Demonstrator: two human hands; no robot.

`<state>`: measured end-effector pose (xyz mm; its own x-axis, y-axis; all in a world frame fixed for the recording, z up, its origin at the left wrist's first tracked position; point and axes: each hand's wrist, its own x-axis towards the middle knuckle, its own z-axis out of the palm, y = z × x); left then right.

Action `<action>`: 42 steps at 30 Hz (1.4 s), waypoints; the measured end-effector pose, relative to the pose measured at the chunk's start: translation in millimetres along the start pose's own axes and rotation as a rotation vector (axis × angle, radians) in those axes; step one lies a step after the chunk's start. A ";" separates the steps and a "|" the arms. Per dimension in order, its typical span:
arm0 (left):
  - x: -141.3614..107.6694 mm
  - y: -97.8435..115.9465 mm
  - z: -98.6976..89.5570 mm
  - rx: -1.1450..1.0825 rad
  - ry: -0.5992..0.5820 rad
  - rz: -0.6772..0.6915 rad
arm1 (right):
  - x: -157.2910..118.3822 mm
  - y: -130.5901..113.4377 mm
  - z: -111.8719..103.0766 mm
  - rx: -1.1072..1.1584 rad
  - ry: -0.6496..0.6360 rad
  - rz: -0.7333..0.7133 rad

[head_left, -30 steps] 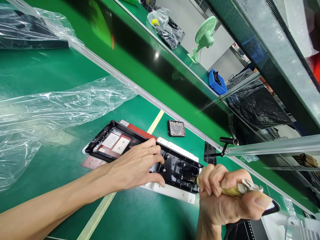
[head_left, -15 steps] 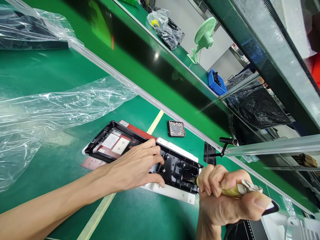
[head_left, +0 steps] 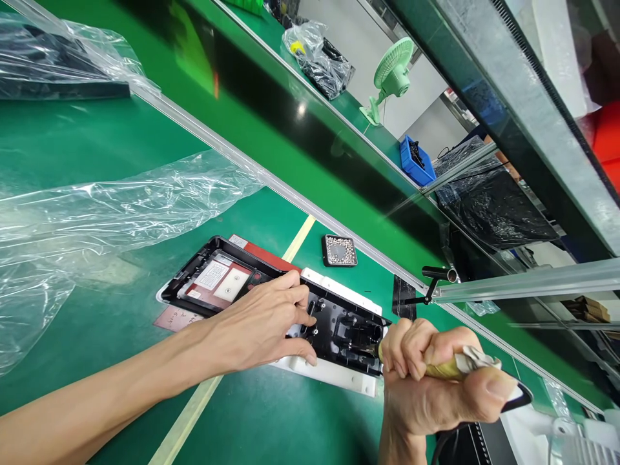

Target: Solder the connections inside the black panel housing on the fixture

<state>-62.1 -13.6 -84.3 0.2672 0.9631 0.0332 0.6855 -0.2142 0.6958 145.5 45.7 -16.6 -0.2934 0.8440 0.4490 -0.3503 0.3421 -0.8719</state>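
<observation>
A long black plastic housing (head_left: 334,326) lies on a white fixture (head_left: 334,376) on the green table. Across the middle of the housing rests my left hand (head_left: 278,316), its fingers apart and touching the inside. My right hand (head_left: 431,374) is wrapped round a yellow-handled tool (head_left: 443,369) at the housing's right end. The tool's tip reaches into the housing there and is hard to make out. Under the open left part of the housing, a reddish board with white labels (head_left: 210,274) shows through.
Beyond the housing sits a small tray of screws (head_left: 340,250). Clear plastic sheeting (head_left: 121,206) covers the table at the left. A metal rail (head_left: 300,206) runs diagonally behind, with a black bracket (head_left: 431,284) on it. A green fan (head_left: 393,71) stands farther back.
The whole view has shifted slightly. Both hands keep nearly the same positions on the housing and the tool.
</observation>
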 end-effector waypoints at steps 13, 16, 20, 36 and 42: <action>-1.3 -1.0 -1.3 0.025 -0.008 0.008 | 3.6 -6.5 6.1 0.012 0.005 0.026; -0.8 -2.5 -0.4 0.023 -0.002 0.010 | 4.0 -10.3 3.8 0.020 -0.051 0.063; -0.1 -2.6 -0.4 0.020 0.002 0.012 | 3.9 -15.3 1.1 0.027 -0.131 0.091; 0.4 -0.8 -1.7 0.006 -0.013 0.003 | 8.9 -18.7 -13.3 -0.020 -0.079 -0.025; 0.3 -1.7 -1.2 0.000 -0.006 0.015 | 21.9 -22.6 -15.1 -0.111 -0.013 -0.162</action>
<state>-64.0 -12.8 -84.6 0.2816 0.9587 0.0399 0.6813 -0.2291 0.6953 160.4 62.7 10.0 -0.2527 0.7694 0.5867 -0.2940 0.5166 -0.8042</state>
